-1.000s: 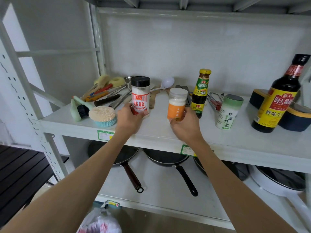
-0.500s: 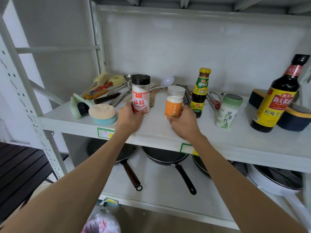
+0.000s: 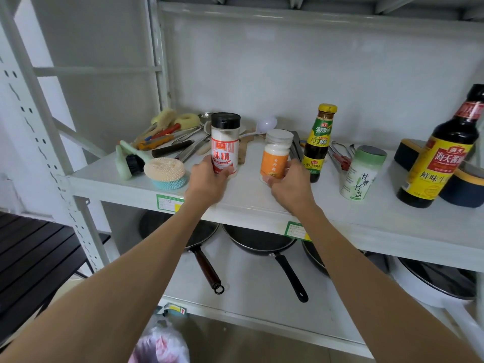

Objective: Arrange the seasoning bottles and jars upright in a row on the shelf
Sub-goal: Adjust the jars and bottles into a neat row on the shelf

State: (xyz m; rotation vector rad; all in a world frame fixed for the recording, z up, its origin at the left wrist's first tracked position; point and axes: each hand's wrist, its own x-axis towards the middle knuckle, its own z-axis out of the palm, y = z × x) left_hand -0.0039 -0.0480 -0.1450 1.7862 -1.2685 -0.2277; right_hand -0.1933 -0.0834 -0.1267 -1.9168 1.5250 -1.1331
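Jars (image 3: 225, 142) upright, fingers (image 3: 269, 180) wrapping bases

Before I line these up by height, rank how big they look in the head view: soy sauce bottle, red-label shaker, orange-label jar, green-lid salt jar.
1. soy sauce bottle, clearly largest, though wide-angle stretch at the edge exaggerates it.
2. red-label shaker and green-lid salt jar: look alike, not ranked.
3. orange-label jar, smallest.
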